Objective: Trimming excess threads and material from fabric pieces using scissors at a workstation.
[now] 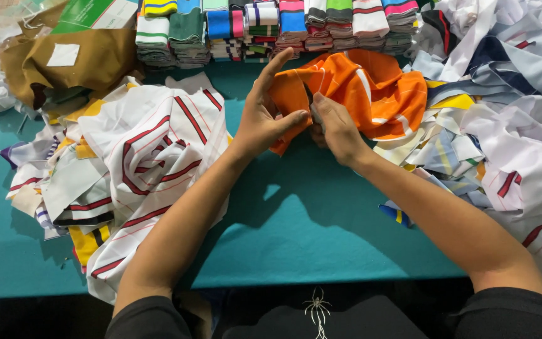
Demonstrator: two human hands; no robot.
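Observation:
An orange cloth piece with white stripes (pixel 371 88) lies bunched at the middle back of the teal table (pixel 296 232). My left hand (pixel 265 113) grips its left edge, thumb under, fingers raised over the fold. My right hand (pixel 337 125) pinches the same cloth just to the right, fingers closed on it. A small dark object sits between the two hands; I cannot tell what it is.
A heap of white cloth with red stripes (pixel 139 163) fills the left side. Mixed white, grey and yellow cut pieces (pixel 503 125) pile up on the right. Stacks of folded striped collars (pixel 277 28) line the back edge. A brown bag (pixel 70 59) sits back left.

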